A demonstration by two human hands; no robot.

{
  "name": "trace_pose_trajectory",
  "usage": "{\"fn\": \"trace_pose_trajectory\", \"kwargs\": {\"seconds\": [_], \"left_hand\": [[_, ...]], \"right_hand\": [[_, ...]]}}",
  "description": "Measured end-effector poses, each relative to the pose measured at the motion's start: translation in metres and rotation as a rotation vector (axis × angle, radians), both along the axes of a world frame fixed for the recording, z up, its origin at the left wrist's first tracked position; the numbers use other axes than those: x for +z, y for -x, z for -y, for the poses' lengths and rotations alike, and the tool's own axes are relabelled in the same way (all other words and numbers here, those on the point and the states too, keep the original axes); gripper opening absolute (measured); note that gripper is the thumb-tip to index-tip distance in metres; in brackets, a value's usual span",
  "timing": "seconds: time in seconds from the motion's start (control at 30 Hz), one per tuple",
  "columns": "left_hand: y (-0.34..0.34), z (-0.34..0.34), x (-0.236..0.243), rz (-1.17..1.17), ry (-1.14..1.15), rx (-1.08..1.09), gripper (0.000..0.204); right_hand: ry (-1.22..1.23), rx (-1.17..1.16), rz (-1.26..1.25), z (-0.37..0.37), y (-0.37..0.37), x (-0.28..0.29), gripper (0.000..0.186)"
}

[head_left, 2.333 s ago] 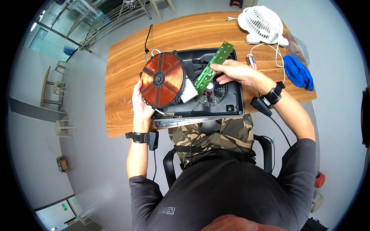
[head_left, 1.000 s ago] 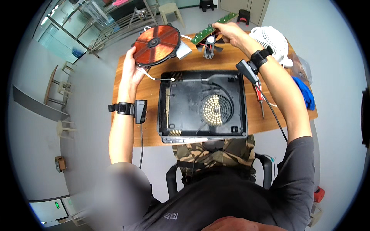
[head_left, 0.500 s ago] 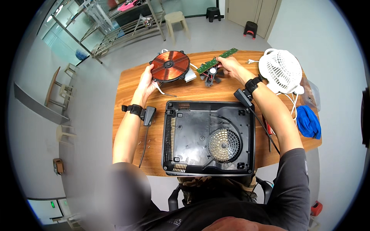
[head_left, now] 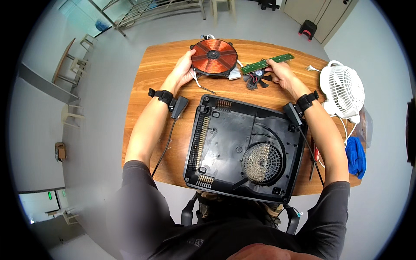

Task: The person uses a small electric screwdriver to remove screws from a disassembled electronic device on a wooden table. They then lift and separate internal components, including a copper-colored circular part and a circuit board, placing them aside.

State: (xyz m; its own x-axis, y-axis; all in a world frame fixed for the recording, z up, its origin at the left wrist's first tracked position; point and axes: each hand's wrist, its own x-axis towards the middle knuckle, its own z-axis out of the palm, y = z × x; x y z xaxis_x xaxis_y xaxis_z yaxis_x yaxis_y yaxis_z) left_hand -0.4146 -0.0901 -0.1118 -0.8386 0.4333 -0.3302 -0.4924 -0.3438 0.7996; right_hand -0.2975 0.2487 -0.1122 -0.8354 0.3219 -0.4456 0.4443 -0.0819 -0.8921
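My left hand (head_left: 185, 69) grips the left rim of a round induction coil (head_left: 203, 65) with copper windings and a black frame. White wires and a finned metal heat sink (head_left: 235, 73) show at its edge. In my right hand (head_left: 281, 71) is a narrow green circuit board (head_left: 255, 67), held near its middle. A small black fan (head_left: 258, 80) shows just under the board; whether the two are joined I cannot tell. Nearer me lies an open black cooktop housing (head_left: 225, 143) with a round vent grille (head_left: 263, 163), touched by neither hand.
A white fan (head_left: 344, 91) with its cable stands at the table's right. Below it are a blue cloth (head_left: 355, 157), a clear plastic container (head_left: 366, 125) and a red-handled tool (head_left: 315, 154) beside the housing. Stools stand on the floor beyond the wooden table (head_left: 147, 82).
The whole view has shifted and turned slightly. Both hands keep hold of the coil and the circuit board, and the board now lies at a flatter slant.
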Motion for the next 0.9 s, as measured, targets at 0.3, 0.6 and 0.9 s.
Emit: {"fn": "trace_pose_trajectory", "kwargs": {"seconds": [0.3, 0.6, 0.9], "left_hand": [[-0.003, 0.018, -0.022, 0.040, -0.001, -0.009, 0.038], [-0.007, 0.025, -0.033, -0.119, 0.167, 0.021, 0.032], [-0.014, 0.010, -0.012, -0.257, 0.592, -0.071, 0.039]], "right_hand": [[-0.088, -0.018, -0.027, 0.011, -0.001, 0.015, 0.024], [-0.791, 0.165, -0.101, 0.006, 0.016, -0.001, 0.057], [-1.068, 0.327, -0.058, -0.007, 0.006, 0.013, 0.073]]}}
